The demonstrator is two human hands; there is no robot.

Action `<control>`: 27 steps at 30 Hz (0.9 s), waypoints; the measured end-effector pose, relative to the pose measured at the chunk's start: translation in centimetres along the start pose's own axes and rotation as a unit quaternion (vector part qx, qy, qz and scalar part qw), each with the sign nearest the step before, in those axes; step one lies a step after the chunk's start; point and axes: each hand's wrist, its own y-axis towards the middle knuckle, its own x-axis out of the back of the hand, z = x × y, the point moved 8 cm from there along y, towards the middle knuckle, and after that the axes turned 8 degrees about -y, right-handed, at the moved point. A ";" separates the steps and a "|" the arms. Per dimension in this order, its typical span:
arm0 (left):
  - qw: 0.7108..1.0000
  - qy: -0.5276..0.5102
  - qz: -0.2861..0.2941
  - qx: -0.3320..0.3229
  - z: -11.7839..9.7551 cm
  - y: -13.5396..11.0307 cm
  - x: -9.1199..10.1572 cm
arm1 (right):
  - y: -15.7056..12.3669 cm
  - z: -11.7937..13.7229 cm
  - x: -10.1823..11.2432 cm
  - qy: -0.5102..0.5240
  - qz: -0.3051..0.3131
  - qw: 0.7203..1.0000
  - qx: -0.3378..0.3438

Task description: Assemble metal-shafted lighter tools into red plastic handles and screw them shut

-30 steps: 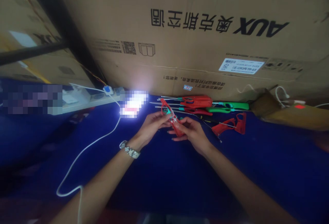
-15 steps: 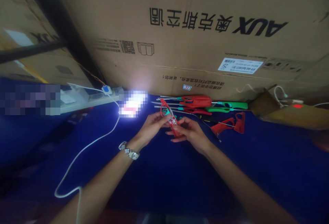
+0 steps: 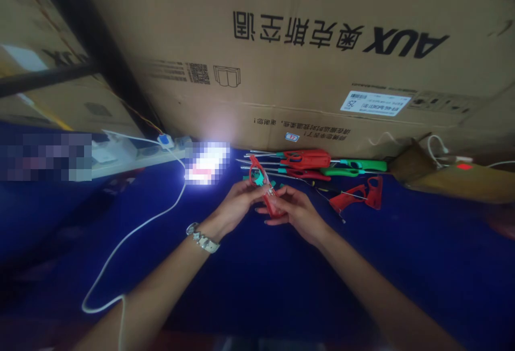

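My left hand [image 3: 235, 206] and my right hand [image 3: 301, 212] both grip an opened red long-nose lighter handle [image 3: 275, 209]. It is tilted, with its looped end toward the upper left, and thin pale wires and small parts show inside. My left thumb presses on the inner parts near the middle. Around the lower end my right fingers are closed. Small teal pieces [image 3: 258, 179] show by the loop. Just beyond the hands lie several lighters with metal tubes, among them a red one [image 3: 309, 158] and a green one [image 3: 364, 165].
Right of my hands lie two red casing pieces [image 3: 349, 198] on the blue cloth [image 3: 257, 281]. At the left stand a bright pixelated screen [image 3: 207, 163], a white power strip [image 3: 129, 162] and a white cable [image 3: 112, 260]. Behind rises a large cardboard box [image 3: 281, 82]; a smaller one [image 3: 454, 182] is right.
My hands and the red lighter handle have shifted very slightly left. More of the teal piece shows by the loop. The grip of both hands stays the same.
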 end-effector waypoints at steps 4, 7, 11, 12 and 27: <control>1.000 -0.021 -0.012 -0.017 0.2 0.1 0.1 | 0.1 -0.1 0.2 -0.004 -0.024 1.000 0.001; 0.999 -0.019 -0.015 -0.026 0.3 0.1 0.1 | 0.1 0.0 0.5 -0.018 -0.051 0.998 0.009; 0.999 0.015 -0.029 -0.032 0.4 0.0 0.2 | 0.1 0.1 0.5 -0.042 -0.069 0.997 0.013; 0.998 0.024 -0.038 -0.035 0.3 0.0 0.3 | 0.1 0.1 0.4 -0.049 -0.069 0.996 0.014; 0.998 0.060 0.025 0.028 0.8 -0.7 -0.9 | 3.8 4.5 3.4 -0.111 -0.094 0.989 -0.024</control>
